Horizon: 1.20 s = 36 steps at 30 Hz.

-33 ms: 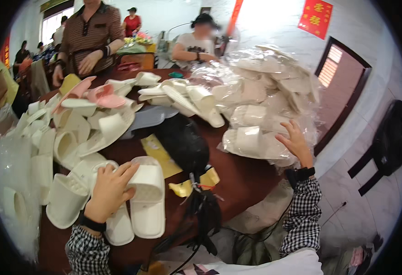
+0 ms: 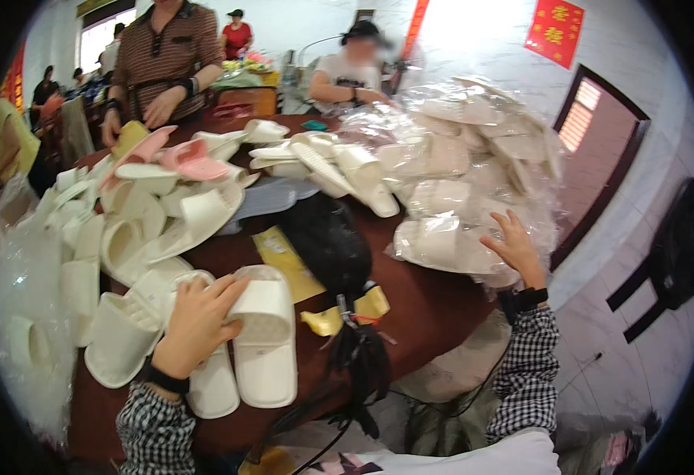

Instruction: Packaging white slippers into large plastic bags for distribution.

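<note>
In the head view, the left hand (image 2: 197, 321) is lying in the lower left of the frame with its fingers spread flat over the strap of a cream-white foam slipper (image 2: 264, 340), pressing on it and not pinching; the slipper's long axis is running from the hand down toward the lower edge, beside its twin (image 2: 212, 388) on the dark red table (image 2: 434, 309). At right of centre, the right hand (image 2: 513, 245) is resting open-fingered against a pile of slippers bagged in clear plastic (image 2: 458, 182), well apart from that pair.

My left hand (image 2: 197, 324) rests flat on a white slipper (image 2: 264, 340) on the brown table (image 2: 434, 309). My right hand (image 2: 513, 247) touches the bagged slippers (image 2: 458, 182), fingers spread.
</note>
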Motion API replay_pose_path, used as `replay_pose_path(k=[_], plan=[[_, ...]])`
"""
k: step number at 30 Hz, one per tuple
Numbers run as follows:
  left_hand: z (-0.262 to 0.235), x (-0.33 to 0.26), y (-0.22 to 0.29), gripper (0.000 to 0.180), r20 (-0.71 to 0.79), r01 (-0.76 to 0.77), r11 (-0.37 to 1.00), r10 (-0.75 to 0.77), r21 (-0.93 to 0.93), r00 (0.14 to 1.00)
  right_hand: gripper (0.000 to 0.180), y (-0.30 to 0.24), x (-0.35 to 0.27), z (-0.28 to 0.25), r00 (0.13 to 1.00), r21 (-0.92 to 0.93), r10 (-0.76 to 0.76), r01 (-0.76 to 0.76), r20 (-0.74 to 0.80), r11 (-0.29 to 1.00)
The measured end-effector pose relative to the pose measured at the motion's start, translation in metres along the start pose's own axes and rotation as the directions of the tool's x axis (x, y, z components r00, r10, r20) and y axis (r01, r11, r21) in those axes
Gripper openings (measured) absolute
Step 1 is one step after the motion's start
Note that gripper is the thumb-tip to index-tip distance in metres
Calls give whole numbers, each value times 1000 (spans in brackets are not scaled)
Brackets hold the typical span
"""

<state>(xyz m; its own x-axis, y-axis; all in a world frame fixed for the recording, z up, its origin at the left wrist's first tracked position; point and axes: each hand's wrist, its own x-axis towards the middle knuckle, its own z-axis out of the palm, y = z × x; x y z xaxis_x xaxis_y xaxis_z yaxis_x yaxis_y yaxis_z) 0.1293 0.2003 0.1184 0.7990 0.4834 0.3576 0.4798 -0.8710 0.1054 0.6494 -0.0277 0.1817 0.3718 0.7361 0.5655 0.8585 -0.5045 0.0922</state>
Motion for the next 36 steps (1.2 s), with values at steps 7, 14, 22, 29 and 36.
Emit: replay_pose_path(k=[7, 14, 22, 29, 36], plan=[[7, -13, 3, 64, 6, 8, 1000, -8, -22, 1000, 64, -17, 11, 37, 950, 217, -151, 92, 273, 972], [8, -19, 10, 63, -64, 13, 999, -15, -34, 998, 38, -163, 24, -37, 902, 565, -431, 340, 31, 752], [-33, -20, 0, 66, -407, 107, 973, -184, -204, 895, 29, -289, 43, -56, 743, 763, -669, 448, -27, 467], [-45, -28, -16, 62, -352, 93, 920, -237, -381, 906, 19, -306, 54, -11, 752, 765, -655, 464, -73, 447], [-7, -24, 3, 62, -104, 15, 994, -26, -105, 994, 20, -306, 39, 37, 659, 481, -747, 686, -93, 546]])
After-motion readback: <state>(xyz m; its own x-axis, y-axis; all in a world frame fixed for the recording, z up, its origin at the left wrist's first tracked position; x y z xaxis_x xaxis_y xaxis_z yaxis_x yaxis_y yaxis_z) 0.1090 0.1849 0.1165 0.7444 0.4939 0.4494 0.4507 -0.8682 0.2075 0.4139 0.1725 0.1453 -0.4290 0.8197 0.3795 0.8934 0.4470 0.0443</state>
